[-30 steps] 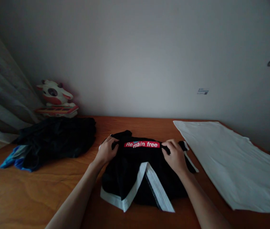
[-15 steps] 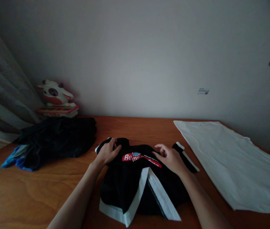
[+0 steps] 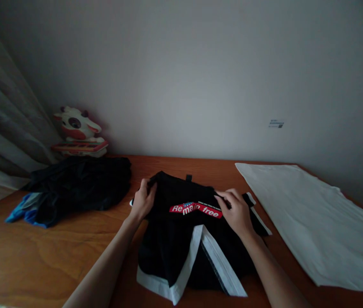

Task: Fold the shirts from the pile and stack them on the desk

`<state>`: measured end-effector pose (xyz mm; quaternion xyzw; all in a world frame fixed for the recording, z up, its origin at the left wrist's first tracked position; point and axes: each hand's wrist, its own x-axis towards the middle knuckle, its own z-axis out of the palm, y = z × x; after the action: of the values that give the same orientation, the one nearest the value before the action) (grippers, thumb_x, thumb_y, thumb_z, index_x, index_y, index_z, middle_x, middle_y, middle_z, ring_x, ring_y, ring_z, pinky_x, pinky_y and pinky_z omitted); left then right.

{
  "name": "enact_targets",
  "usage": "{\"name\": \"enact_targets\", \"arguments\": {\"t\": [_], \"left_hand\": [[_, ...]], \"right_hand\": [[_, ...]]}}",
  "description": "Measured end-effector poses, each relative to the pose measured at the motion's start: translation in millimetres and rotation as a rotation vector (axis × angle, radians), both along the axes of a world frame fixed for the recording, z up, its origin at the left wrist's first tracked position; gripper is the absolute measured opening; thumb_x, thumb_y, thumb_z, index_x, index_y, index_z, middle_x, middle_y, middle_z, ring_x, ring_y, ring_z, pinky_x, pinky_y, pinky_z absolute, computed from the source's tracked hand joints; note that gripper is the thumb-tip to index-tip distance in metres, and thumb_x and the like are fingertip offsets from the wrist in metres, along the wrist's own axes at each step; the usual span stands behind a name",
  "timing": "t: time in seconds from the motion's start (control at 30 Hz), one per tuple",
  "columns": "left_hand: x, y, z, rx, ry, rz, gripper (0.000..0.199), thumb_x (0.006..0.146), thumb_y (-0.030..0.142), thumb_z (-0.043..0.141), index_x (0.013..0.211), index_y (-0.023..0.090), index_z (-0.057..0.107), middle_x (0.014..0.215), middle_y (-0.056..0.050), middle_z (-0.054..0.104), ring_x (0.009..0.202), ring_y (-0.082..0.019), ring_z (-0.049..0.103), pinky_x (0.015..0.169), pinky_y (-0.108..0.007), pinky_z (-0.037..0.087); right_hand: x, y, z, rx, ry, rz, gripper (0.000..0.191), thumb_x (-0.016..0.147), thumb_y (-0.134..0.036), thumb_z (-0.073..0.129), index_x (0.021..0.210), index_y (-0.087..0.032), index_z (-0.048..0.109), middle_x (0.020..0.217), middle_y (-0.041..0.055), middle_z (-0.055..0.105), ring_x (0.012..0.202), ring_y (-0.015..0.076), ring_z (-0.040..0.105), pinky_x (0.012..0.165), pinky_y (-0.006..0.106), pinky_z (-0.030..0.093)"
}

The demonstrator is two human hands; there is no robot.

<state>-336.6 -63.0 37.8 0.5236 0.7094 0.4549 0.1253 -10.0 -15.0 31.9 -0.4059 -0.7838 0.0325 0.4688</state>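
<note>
A black T-shirt with white trim lies in front of me, its red and white "Remain free" print facing up. My left hand is closed on the cloth at the left shoulder, thumb against the fabric. On the other side, my right hand pinches the shirt near the right shoulder. Between the hands the collar edge is stretched and slightly raised, with a small dark tag at its far side. The white-edged lower part is folded into a peak toward me. A white-trimmed sleeve sticks out past my right hand.
On the left lies a heap of black clothing with a blue piece under it. Behind it stands a cow-shaped toy with a keyboard, beside a curtain. A white cloth lies flat at right. A wall closes off the table's far edge.
My hands have closed on the shirt's shoulders and spread the upper part. The collar edge has risen and moved away from me, and the print now shows in full.
</note>
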Motion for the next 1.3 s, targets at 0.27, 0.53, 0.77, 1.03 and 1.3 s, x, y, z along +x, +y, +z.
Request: {"name": "enact_targets", "arguments": {"t": [0.27, 0.53, 0.77, 1.03, 1.3], "left_hand": [[2.4, -2.0, -1.3, 0.408, -0.013, 0.062, 0.02, 0.088, 0.041, 0.05, 0.096, 0.024, 0.053, 0.11, -0.007, 0.06, 0.106, -0.024, 0.058, 0.098, -0.038, 0.047], [-15.8, -4.3, -10.0, 0.269, 0.162, -0.268, 0.048, 0.073, 0.026, 0.045, 0.118, 0.02, 0.061, 0.123, -0.011, 0.066, 0.115, -0.031, 0.059, 0.104, -0.051, 0.045], [-16.8, 5.6, -22.8, 0.195, 0.166, -0.199, 0.063, 0.072, 0.033, 0.056, 0.131, 0.014, 0.051, 0.103, -0.009, 0.065, 0.098, -0.028, 0.064, 0.094, -0.047, 0.052], [-21.1, 0.7, -7.4, 0.391, 0.172, 0.112, 0.043, 0.073, 0.02, 0.051, 0.107, 0.022, 0.076, 0.089, -0.004, 0.057, 0.085, -0.02, 0.059, 0.081, -0.032, 0.051], [-18.1, -1.4, 0.5, 0.516, -0.022, 0.266, 0.033, 0.087, 0.029, 0.052, 0.111, 0.021, 0.074, 0.09, -0.001, 0.054, 0.074, -0.014, 0.053, 0.069, -0.025, 0.046]], "right_hand": [[4.0, -9.2, 12.1, -0.123, 0.095, 0.246, 0.042, 0.1, -0.041, 0.044, 0.064, -0.025, 0.059, 0.094, 0.01, 0.077, 0.092, 0.0249, 0.072, 0.086, 0.039, 0.054], [5.9, 1.0, -8.3, -0.33, -0.157, 0.246, 0.063, 0.075, -0.016, 0.057, 0.138, -0.024, 0.058, 0.124, 0.0079, 0.071, 0.092, 0.0208, 0.069, 0.091, 0.039, 0.054], [3.4, 2.9, -6.1, -0.334, -0.124, 0.286, 0.023, 0.09, -0.025, 0.058, 0.104, -0.023, 0.076, 0.097, 0.0086, 0.072, 0.092, 0.0255, 0.07, 0.087, 0.041, 0.056], [16.8, 13.1, 2.4, 0.112, 0.391, -0.208, 0.024, 0.096, -0.036, 0.055, 0.107, -0.021, 0.069, 0.102, 0.0107, 0.071, 0.092, 0.023, 0.068, 0.079, 0.037, 0.057], [24.9, 22.0, -3.3, 0.218, 0.605, -0.325, 0.023, 0.096, -0.032, 0.052, 0.114, -0.018, 0.059, 0.112, 0.0136, 0.068, 0.106, 0.0242, 0.067, 0.095, 0.043, 0.053]]}}
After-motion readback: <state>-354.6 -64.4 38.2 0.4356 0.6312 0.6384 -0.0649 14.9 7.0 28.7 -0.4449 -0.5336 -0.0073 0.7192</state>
